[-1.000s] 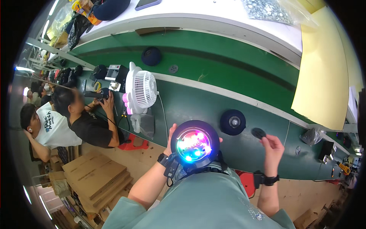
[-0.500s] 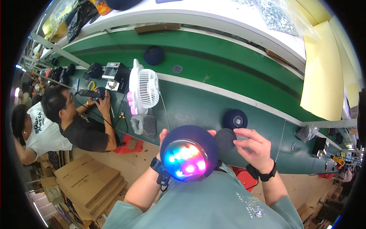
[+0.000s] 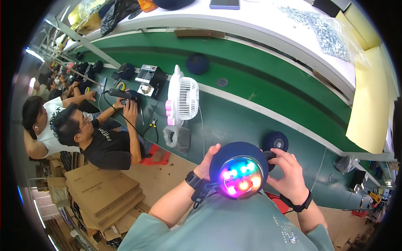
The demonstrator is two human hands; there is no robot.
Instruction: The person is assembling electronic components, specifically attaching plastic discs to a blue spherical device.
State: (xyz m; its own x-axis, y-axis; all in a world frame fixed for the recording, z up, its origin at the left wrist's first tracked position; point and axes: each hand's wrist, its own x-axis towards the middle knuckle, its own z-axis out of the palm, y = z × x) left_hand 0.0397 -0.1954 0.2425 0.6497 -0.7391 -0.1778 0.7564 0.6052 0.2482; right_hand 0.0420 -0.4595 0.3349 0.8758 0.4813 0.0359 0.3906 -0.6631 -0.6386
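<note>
A round, dark blue speaker (image 3: 239, 149), its clear face glowing with coloured lights, is held up in front of my chest. My left hand (image 3: 206, 163) grips its left side, some fingers hidden behind it. At the speaker's right side, my right hand (image 3: 291, 178) pinches a dark round disc (image 3: 270, 159) between thumb and fingers. The disc appears nearly edge-on, close against the speaker; whether the two touch, I cannot tell. A similar dark blue ball-shaped unit (image 3: 274, 140) with a small round silver centre rests on the bench just beyond my right hand.
A white fan (image 3: 184, 100) stands on the green bench (image 3: 234, 121), a grey plastic bag (image 3: 180, 140) beside it. Another dark ball (image 3: 197, 63) sits on the green belt (image 3: 268, 92). Left, a co-worker (image 3: 111, 142) handles a tool. Stacked cardboard (image 3: 100, 186) lies on the floor.
The disc in my right hand has moved against the speaker's right side and turned from face-on to nearly edge-on. The speaker's lit face has turned slightly. The whole view has shifted.
</note>
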